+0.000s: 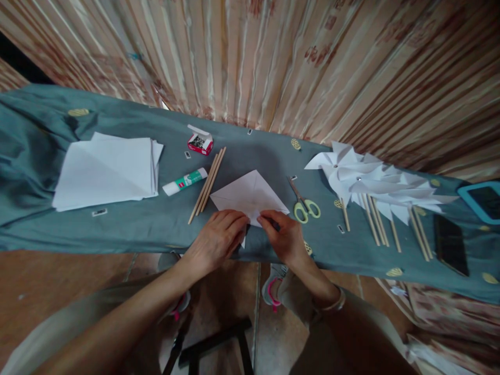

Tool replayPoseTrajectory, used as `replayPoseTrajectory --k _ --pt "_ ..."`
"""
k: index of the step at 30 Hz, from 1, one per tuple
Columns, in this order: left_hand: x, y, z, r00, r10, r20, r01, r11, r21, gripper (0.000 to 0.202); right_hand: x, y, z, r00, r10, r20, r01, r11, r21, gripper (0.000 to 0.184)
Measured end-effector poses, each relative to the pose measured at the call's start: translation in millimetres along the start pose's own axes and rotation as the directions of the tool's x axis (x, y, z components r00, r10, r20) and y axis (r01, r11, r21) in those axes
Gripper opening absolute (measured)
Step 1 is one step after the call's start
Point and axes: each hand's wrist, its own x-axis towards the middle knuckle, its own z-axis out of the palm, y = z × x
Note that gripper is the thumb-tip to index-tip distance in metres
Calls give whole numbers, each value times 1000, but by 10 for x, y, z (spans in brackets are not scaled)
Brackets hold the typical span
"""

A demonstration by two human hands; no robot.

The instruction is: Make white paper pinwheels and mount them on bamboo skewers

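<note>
A square sheet of white paper [250,194] with crossing crease lines lies turned cornerwise at the table's front edge. My left hand [222,232] presses on its near left side, the fingers bent and together at the paper's edge. On the near right side, my right hand [284,233] pinches the paper between thumb and forefinger. Close to my right hand rest scissors [305,204] with pale green handles. Left of the paper are several thin wooden sticks [207,186] and a white and green glue stick [185,181].
A stack of white paper [105,172] lies at the left. Behind the glue stick stands an opened small red box [200,141] of metal pins. Several paper pinwheels [375,179] on sticks overlap at the right, near a dark phone [450,245] and a blue-framed device [482,200].
</note>
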Motion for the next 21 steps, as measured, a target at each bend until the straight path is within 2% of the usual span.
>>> replayPoseTrajectory --k 7,21 --pt "-31 -13 60 999 41 -32 -40 999 26 30 72 -47 0 991 133 -7 -133 991 2 16" --pt "-12 13 58 1000 -26 10 27 999 -20 41 156 -73 -39 987 144 65 -143 990 -18 9"
